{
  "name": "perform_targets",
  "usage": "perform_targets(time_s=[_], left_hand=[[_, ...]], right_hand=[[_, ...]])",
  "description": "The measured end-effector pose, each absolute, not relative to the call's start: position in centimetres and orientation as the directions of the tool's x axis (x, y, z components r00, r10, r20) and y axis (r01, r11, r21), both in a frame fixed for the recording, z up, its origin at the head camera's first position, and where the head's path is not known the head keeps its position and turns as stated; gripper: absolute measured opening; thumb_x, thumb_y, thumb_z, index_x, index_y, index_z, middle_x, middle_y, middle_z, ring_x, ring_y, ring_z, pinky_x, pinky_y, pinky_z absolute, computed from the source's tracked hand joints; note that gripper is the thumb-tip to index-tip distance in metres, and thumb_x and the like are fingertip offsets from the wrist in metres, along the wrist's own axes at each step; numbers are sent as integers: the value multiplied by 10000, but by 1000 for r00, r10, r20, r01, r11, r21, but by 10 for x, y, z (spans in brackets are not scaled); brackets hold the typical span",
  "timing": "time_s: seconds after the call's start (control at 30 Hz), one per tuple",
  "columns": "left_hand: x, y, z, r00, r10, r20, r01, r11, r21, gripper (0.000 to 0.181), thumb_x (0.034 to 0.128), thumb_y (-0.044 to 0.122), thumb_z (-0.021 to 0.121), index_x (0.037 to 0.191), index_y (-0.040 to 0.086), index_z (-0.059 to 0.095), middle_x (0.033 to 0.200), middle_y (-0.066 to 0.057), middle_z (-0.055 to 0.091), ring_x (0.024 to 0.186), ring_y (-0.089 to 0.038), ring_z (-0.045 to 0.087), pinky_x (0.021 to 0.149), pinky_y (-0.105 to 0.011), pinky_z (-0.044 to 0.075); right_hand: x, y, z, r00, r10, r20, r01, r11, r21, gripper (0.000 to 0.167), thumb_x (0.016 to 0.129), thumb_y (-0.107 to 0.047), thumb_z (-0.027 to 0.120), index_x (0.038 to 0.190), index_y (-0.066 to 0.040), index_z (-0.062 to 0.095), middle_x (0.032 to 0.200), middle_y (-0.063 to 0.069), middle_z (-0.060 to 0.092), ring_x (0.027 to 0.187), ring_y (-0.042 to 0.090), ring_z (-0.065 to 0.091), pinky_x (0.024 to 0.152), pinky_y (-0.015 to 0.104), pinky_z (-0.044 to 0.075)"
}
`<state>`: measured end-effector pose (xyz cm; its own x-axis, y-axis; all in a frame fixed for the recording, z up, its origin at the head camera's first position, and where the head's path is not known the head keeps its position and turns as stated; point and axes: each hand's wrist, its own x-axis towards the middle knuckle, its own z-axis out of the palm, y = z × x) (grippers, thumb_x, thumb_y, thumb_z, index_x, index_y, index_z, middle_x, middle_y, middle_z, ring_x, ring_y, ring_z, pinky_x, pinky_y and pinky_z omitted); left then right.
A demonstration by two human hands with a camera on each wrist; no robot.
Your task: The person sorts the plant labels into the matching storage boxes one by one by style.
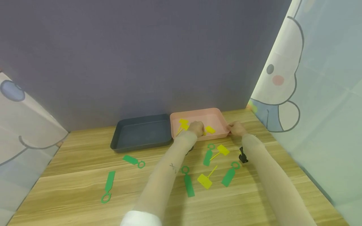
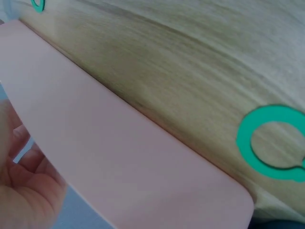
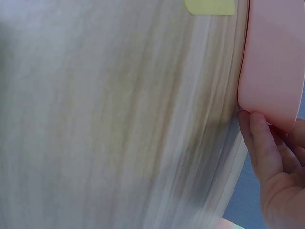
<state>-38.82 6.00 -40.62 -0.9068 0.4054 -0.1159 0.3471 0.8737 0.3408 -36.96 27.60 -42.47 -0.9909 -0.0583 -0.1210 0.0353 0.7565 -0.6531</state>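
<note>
My right hand (image 1: 237, 128) grips the right end of a shallow pink tray (image 1: 202, 113), fingers against the outer wall and thumb at the rim. In the right wrist view, the fingers (image 3: 267, 148) touch the tray's rounded corner. My left hand (image 1: 196, 128) is over the tray's inside with its fingers bent. In the left wrist view the tray wall partly hides that hand (image 2: 28, 191), and whether it holds anything cannot be told. Several yellow flat tags with thin stems lie in the tray, among them one yellow tag (image 1: 210, 129) right of the left hand.
A dark grey tray (image 1: 141, 131) stands left of the pink one. Green ring-ended tags (image 1: 189, 185) and yellow stemmed tags (image 1: 205, 181) are scattered on the wooden table (image 1: 70, 175). A small black object (image 1: 243, 156) lies beside the right forearm. A grey wall rises behind the trays.
</note>
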Motion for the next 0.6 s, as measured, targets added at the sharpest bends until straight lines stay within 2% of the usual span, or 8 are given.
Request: perform_targets(time_s=[0.13, 0.33, 0.6], left_hand=[[-385, 59, -402, -899, 423, -110, 365, 865, 343, 215, 829, 140, 672, 1036, 86, 688, 1109, -30, 667, 1045, -199, 603, 927, -306, 482], [-386, 58, -396, -888, 452, -80, 401, 849, 345, 249, 823, 142, 678, 1064, 76, 670, 1123, -43, 657, 1066, -219, 591, 937, -314, 476], [-378, 63, -382, -860, 509, -36, 463, 808, 365, 288, 826, 89, 657, 1114, 72, 646, 1162, -37, 641, 1094, -206, 581, 935, -286, 475]], right_hand=[[-370, 277, -425, -991, -58, -119, 33, 761, -648, 341, 960, -126, 421, 1149, 121, 563, 1038, 246, 647, 764, 130, 600, 685, 202, 478], [-373, 279, -425, -992, -69, -105, 14, 770, -638, 339, 961, -127, 421, 1139, 119, 571, 1001, 236, 661, 747, 119, 596, 712, 230, 482], [-373, 279, -422, -988, -78, -137, 30, 760, -649, 350, 960, -118, 405, 1155, 139, 543, 1127, 293, 590, 817, 162, 627, 786, 291, 521]])
